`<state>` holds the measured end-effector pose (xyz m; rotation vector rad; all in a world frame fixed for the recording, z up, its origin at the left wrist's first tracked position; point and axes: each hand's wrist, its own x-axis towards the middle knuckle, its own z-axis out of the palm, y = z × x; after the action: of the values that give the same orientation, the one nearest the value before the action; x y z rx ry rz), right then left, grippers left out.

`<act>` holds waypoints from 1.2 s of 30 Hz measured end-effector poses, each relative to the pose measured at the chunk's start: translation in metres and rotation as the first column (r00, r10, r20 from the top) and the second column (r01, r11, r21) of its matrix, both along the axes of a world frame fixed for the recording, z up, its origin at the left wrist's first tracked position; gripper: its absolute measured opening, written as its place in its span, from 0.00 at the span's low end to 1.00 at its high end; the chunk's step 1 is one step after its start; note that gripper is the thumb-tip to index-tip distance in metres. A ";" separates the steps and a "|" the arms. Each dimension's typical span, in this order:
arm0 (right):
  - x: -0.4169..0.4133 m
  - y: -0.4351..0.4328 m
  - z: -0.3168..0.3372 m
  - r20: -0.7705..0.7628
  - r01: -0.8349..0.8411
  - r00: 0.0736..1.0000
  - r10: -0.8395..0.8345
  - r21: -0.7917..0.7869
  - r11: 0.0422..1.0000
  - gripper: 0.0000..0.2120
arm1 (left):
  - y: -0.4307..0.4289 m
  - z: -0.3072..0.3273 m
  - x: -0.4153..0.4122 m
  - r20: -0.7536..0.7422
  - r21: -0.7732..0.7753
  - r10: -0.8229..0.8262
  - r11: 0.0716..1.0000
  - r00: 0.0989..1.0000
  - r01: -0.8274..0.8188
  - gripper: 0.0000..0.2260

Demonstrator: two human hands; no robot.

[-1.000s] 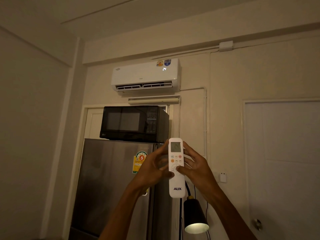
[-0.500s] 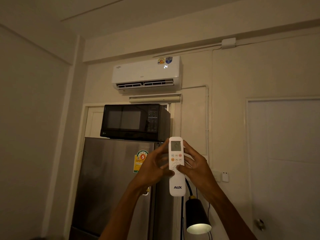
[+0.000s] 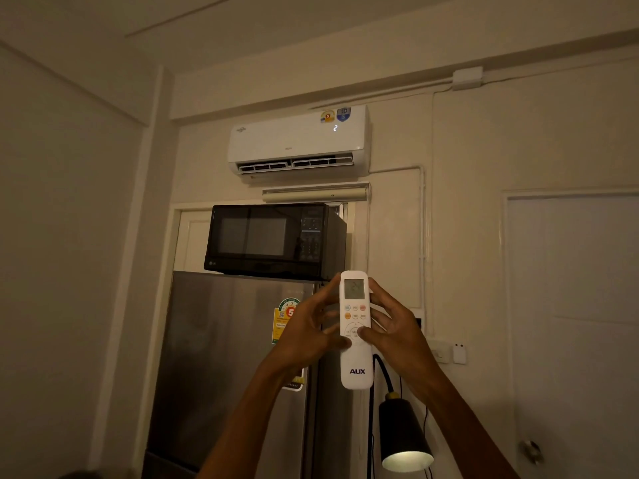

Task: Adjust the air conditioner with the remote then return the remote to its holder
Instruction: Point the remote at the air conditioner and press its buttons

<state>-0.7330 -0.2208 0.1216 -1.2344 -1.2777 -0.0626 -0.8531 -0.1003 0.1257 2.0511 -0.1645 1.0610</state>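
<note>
I hold a white AUX remote [image 3: 356, 368] upright in front of me, its lit screen at the top. My left hand [image 3: 307, 335] grips its left side. My right hand [image 3: 394, 331] grips its right side, with the thumb pressed on the round button pad. The white air conditioner [image 3: 297, 143] hangs high on the wall above, its vent flap open and a lit digit showing on its front. No remote holder is clearly visible; a small white fitting [image 3: 459, 354] is on the wall to the right of my hands.
A black microwave [image 3: 273, 240] sits on a steel fridge [image 3: 228, 368] straight ahead. A black lamp [image 3: 404, 440] shines downward below my right wrist. A white door [image 3: 574, 323] with a knob stands at the right.
Both hands and the remote have kept their grip and position. The air conditioner's display read 24 before and now shows a single lit 2. The view shifted slightly.
</note>
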 end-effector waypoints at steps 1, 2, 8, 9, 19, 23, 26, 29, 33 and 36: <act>0.001 0.001 0.000 0.000 0.001 1.000 -0.001 0.000 1.000 0.36 | 0.002 0.000 0.002 -0.001 0.005 -0.001 1.000 1.000 0.001 0.39; 0.003 0.003 0.001 0.002 0.005 1.000 -0.005 0.001 1.000 0.36 | 0.003 0.001 0.004 -0.001 0.010 -0.003 1.000 1.000 0.003 0.39; 0.018 0.011 0.005 -0.001 0.014 1.000 -0.014 0.023 1.000 0.35 | 0.016 0.007 0.023 -0.011 0.014 -0.021 1.000 1.000 0.021 0.39; 0.022 0.012 0.006 -0.004 0.014 1.000 -0.014 0.028 1.000 0.36 | 0.018 0.008 0.027 -0.015 0.019 -0.027 0.999 1.000 0.027 0.40; 0.095 0.036 0.005 -0.007 0.046 0.999 -0.046 0.057 0.997 0.36 | 0.046 0.011 0.104 -0.032 0.002 -0.047 0.999 0.998 0.047 0.41; 0.146 0.042 0.001 -0.026 0.040 0.999 -0.038 0.053 0.998 0.35 | 0.052 0.008 0.154 -0.054 -0.025 -0.080 0.997 0.995 0.078 0.42; 0.193 0.044 0.004 -0.026 0.049 0.999 -0.048 0.046 0.998 0.35 | 0.054 0.008 0.202 -0.070 -0.058 -0.085 0.995 0.994 0.081 0.43; 0.245 0.047 0.006 -0.016 0.059 0.998 -0.058 0.048 0.997 0.35 | 0.054 0.010 0.253 -0.072 -0.074 -0.075 0.995 0.995 0.070 0.43; 0.317 0.049 0.004 -0.021 0.081 0.997 -0.081 0.035 0.996 0.36 | 0.055 0.011 0.324 -0.073 -0.083 -0.091 0.993 0.993 0.085 0.43; 0.370 0.048 0.000 -0.016 0.106 0.994 -0.106 0.015 0.994 0.36 | 0.054 0.004 0.378 -0.061 -0.095 -0.097 0.991 0.993 0.091 0.44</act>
<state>-0.3635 -0.1731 0.1215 -1.2859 -1.1960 -0.1398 -0.4749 -0.0461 0.1295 1.9725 -0.1738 0.9259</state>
